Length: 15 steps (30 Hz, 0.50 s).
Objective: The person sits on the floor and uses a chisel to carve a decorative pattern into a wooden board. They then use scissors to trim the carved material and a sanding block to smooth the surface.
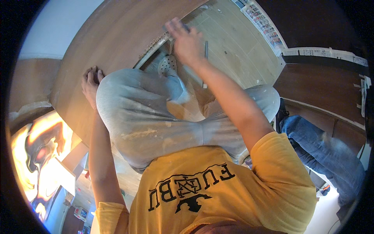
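I crouch in grey, dust-stained trousers point(156, 117) and a yellow shirt in front of a large brown wooden panel point(117, 35). My left hand point(90, 82) rests on the panel's face beside my knee, fingers curled together and holding nothing. My right hand point(186, 41) reaches forward to the panel's lower edge, where it meets the pale wooden floor point(237, 43). It presses down on a small grey pad point(186, 27), which the fingers mostly hide. A grey perforated clog point(167, 64) on my foot sits just below that hand.
A thin grey stick point(206, 48) lies on the floor beside my right hand. Dark brown cabinetry point(323, 85) edged with newspaper strips point(323, 51) stands at the right. Another person's leg in blue jeans point(323, 150) is beside it. An orange patterned board point(39, 156) is at lower left.
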Motion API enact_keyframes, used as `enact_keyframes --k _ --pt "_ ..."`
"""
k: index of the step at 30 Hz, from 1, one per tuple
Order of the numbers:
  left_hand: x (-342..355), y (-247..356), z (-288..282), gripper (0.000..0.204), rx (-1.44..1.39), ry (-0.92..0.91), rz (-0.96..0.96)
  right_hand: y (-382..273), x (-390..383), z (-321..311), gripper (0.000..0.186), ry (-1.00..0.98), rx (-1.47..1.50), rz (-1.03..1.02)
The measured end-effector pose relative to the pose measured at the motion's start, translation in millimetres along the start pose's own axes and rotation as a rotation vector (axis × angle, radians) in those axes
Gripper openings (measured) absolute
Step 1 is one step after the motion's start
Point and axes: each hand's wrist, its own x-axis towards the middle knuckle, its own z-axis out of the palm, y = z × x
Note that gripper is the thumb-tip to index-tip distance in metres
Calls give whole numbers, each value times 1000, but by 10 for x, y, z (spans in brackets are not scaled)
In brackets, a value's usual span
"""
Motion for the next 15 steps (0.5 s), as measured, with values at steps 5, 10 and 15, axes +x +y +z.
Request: enact_keyframes --k 5,10,15 --pt "68 152 24 34 27 1 61 -602 -417 170 59 50 83 -191" --pt "-24 -49 62 33 -102 34 -8 170 161 109 72 -122 23 -34" --pt "28 163 1 32 -9 -16 -2 467 394 -52 80 -53 -51 193"
